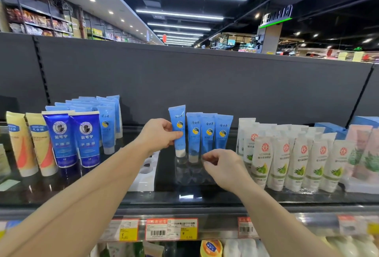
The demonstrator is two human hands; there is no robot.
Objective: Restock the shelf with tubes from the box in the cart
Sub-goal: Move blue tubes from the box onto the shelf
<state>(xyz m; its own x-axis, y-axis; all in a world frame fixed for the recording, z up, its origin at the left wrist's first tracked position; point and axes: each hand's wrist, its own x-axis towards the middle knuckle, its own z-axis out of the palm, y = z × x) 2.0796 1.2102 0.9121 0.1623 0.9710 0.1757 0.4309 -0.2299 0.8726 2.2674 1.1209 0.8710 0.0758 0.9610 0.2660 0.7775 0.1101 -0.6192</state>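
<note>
My left hand (159, 134) grips a light blue tube (178, 121) with a white cap, held upright, cap down, on the dark glossy shelf (184, 195). Right beside it stand three matching blue tubes (208, 131) in a row. My right hand (222, 165) hovers low in front of those tubes, fingers curled and pinched near their caps; whether it holds anything I cannot tell. A clear plastic tray (192, 171) lies under the tubes. The cart and the box are out of view.
More light blue tubes (108, 125) stand at the back left, behind dark blue tubes (73, 139) and yellow tubes (30, 144). White-green tubes (297, 158) fill the right. A white empty tray (146, 171) lies beneath my left forearm. Price tags (171, 229) line the shelf edge.
</note>
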